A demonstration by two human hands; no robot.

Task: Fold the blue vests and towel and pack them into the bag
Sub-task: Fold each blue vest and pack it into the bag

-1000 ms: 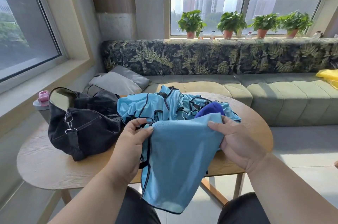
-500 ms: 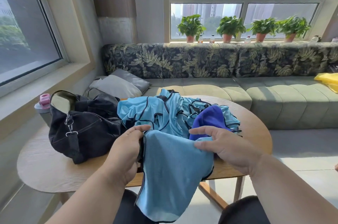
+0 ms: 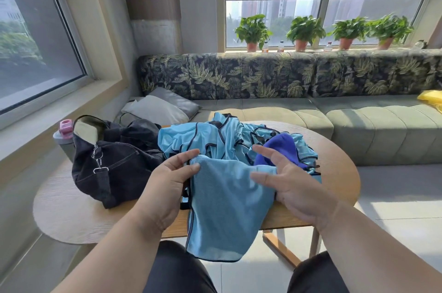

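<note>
A light blue mesh vest (image 3: 227, 206) with dark trim lies over the near edge of the oval wooden table (image 3: 71, 209) and hangs down toward my lap. My left hand (image 3: 167, 185) pinches its upper left edge between thumb and fingers. My right hand (image 3: 287, 185) hovers over its upper right corner with fingers spread, holding nothing. Behind lies a crumpled pile of more light blue vests (image 3: 215, 139), with a dark blue towel (image 3: 282, 149) on its right side. The black bag (image 3: 112, 161) sits open on the table's left part.
A grey bottle with a pink cap (image 3: 63, 134) stands behind the bag. A long green sofa (image 3: 358, 122) with a leaf-print back and grey cushions (image 3: 162, 108) runs behind the table. Potted plants line the window sill. A yellow item (image 3: 430, 98) lies on the sofa at right.
The vest was lowered from being held up onto the table edge. My right hand let go of its right corner and opened above it. My left hand kept its hold.
</note>
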